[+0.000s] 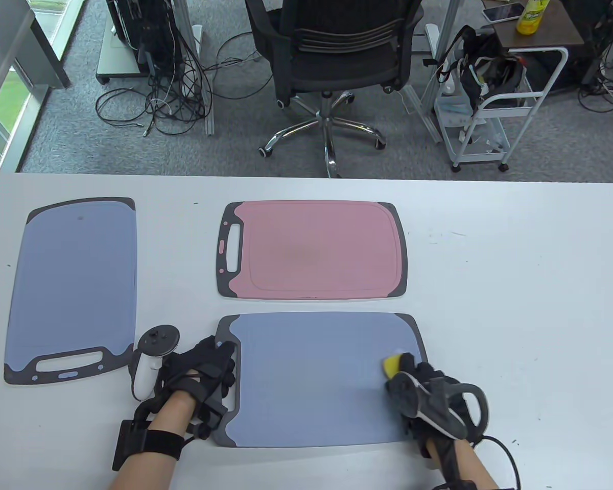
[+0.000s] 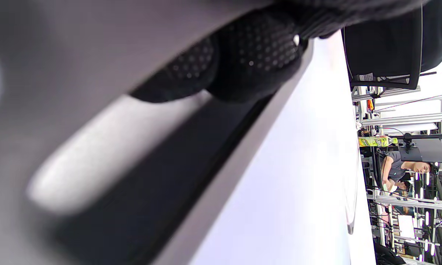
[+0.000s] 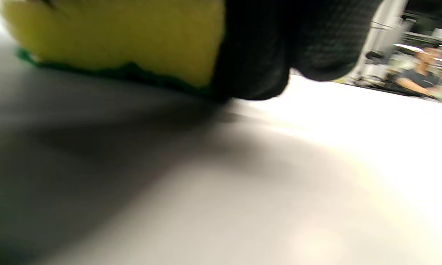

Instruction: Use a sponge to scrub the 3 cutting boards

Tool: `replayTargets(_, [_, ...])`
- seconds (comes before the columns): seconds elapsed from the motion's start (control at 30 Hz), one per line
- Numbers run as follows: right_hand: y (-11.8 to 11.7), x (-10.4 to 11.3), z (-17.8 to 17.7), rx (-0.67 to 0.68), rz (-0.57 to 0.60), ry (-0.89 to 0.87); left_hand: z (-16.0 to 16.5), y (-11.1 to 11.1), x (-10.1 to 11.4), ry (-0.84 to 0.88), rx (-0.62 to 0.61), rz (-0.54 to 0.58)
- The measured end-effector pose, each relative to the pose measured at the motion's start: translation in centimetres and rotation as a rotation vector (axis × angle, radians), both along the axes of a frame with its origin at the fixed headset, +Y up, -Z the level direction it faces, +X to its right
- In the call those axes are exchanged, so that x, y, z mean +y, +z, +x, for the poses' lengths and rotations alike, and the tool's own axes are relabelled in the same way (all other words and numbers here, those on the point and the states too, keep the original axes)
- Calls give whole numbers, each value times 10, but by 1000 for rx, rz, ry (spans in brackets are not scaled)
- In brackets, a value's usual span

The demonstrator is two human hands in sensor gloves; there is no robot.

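Three cutting boards lie on the white table [image 1: 516, 286]: a blue one [image 1: 71, 286] at the left, a pink one [image 1: 316, 250] in the middle, and a second blue one [image 1: 311, 383] nearest me. My left hand [image 1: 209, 370] rests on the near board's grey handle end, and its fingertips [image 2: 250, 55] press flat on the rim beside the handle slot. My right hand [image 1: 414, 380] grips a yellow sponge [image 1: 392, 363] with a green underside [image 3: 114, 33]. It holds the sponge down on the near board's right end, where the fingers [image 3: 265, 48] wrap its side.
Beyond the table's far edge stand a black office chair [image 1: 337, 56], a white cart [image 1: 490, 102] and loose cables [image 1: 158, 97] on the carpet. A yellow bottle [image 1: 533, 15] stands on a side table. A person [image 3: 420, 73] sits far off.
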State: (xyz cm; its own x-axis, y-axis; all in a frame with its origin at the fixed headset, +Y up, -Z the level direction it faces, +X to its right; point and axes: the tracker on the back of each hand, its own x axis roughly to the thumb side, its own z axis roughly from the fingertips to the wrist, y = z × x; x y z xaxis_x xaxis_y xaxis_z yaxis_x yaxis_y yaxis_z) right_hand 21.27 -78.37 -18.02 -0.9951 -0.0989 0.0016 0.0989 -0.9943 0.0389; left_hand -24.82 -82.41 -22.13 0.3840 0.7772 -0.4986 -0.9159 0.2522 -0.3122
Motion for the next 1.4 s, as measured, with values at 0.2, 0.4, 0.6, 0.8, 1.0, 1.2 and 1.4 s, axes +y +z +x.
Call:
replayTargets(0.2, [-5, 6, -85, 236, -26, -46, 0, 0, 0, -1, -1, 0])
replayTargets(0.4, [25, 17, -253, 712, 2, -12, 0, -1, 0, 17, -3, -9])
replayTargets(0.6, [29, 18, -252, 696, 24, 24, -1, -1, 0, 22, -6, -10])
replayTargets(0.8, [12, 11, -99, 314, -1, 29, -1, -1, -1, 10, -3, -4])
replayTargets(1.0, [11, 9, -4, 73, -24, 6, 0, -2, -1, -15, 0, 4])
replayTargets(1.2, [7, 18, -139, 447, 0, -20, 0, -2, -1, -8, -3, 1])
replayTargets(1.4, [38, 26, -276, 797, 30, 44, 0, -2, -1, 9, -5, -4])
